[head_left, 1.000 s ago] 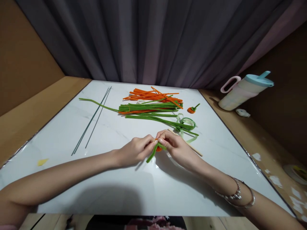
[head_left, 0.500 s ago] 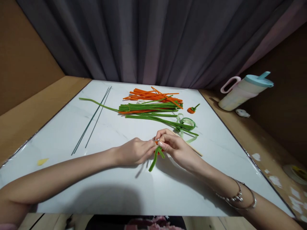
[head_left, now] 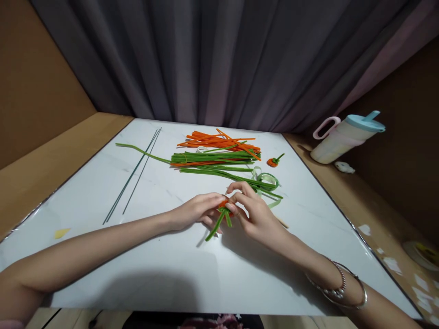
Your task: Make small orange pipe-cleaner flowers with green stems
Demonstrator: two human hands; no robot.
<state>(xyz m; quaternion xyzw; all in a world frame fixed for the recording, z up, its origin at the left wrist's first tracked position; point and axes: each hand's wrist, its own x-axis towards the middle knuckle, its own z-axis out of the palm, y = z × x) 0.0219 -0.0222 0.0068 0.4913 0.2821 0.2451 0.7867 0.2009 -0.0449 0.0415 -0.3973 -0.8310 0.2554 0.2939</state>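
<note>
Wires (head_left: 134, 174) lie left of pipe cleaners (head_left: 215, 155); bottle (head_left: 345, 137) right.

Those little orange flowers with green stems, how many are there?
2. One finished flower lies on the white table, right of the stick pile. The other flower is pinched between the left hand and right hand.

Both hands (head_left: 226, 211) pinch an orange-and-green pipe-cleaner piece (head_left: 221, 214) above the white table (head_left: 164, 256)

No readable text anywhere.
Bottle (head_left: 345, 139), white tabletop (head_left: 171, 265), curtain (head_left: 219, 59) and pipe cleaners (head_left: 216, 157) all plain: no labels, brands, numbers or signs legible.
</note>
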